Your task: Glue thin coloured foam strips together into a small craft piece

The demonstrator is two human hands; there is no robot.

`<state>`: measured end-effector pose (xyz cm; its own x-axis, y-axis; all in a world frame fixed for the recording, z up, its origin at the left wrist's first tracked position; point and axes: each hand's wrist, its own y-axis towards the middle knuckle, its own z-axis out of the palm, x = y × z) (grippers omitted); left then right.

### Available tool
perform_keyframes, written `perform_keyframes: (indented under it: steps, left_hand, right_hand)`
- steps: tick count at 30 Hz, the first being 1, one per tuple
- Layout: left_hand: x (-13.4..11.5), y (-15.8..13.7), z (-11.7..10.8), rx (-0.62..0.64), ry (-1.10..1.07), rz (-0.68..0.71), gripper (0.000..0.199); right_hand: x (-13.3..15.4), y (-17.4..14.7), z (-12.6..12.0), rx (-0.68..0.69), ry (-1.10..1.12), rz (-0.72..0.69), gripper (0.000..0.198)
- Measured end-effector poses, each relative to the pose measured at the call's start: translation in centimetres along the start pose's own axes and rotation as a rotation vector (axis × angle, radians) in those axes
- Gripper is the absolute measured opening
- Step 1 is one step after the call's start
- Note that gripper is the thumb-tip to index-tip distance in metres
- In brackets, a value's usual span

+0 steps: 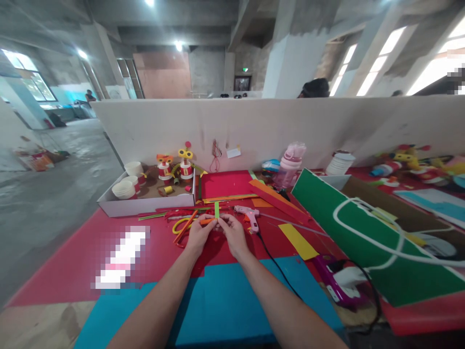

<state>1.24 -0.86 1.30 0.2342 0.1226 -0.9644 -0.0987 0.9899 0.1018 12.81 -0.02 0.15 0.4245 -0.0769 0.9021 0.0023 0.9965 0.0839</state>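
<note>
1 head-worn camera looks forward and down from behind and above the left hand (198, 235) and right hand (235, 235); its wide view runs from the near tabletop (156, 261) over the partition (254, 126) to the far wall (207, 63).

pink bottle (290, 162) before pale partition (254, 123)

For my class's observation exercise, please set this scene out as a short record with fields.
Left hand: holds an orange strip
Right hand: at a green strip's near end; grip unclear
Right of hands: glue gun, yellow sheet
Front: blue surface
Left rear: white-walled tray with white cups, two figures
Far right: green panel
</note>
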Motion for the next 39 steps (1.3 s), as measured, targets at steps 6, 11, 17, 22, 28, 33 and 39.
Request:
perform_keyframes:
  steps: [6, 11, 17, 22, 28, 33, 39]
  left_hand:
    - [-0.2, 0.1, -0.2, 0.029, 0.058, 0.004, 0.027]
    - [-0.1, 0.1, -0.2, 0.022, 0.106, 0.034, 0.025]
    - [-0.2, 0.3, -0.5, 0.025, 0.061, 0.011, 0.028]
    - [-0.8, 0.5, -0.7, -0.057, -0.029, 0.094, 0.026]
    - [-0.9, 0.3, -0.4, -0.049, -0.003, 0.103, 0.027]
    - [-0.6, 0.0, 0.1, 0.065, 0.073, 0.075, 0.03]
    - [0.1, 0.2, -0.3, 0.06, 0.11, 0.086, 0.028]
  right_hand:
    - [0.4, 0.2, -0.4, 0.082, 0.016, 0.065, 0.033]
    - [0.9, 0.3, -0.8, 0.091, -0.12, 0.014, 0.028]
    - [0.6, 0.4, -0.9, 0.099, -0.033, 0.089, 0.028]
    - [0.6, 0.6, -0.7, 0.011, 0.174, 0.135, 0.034]
    - [1.1, 0.5, -0.6, -0.031, 0.306, 0.138, 0.037]
    - [0.8, 0.1, -0.1, -0.007, 0.299, 0.161, 0.036]
    - [0.6, -0.2, 0.2, 0.013, 0.248, 0.165, 0.034]
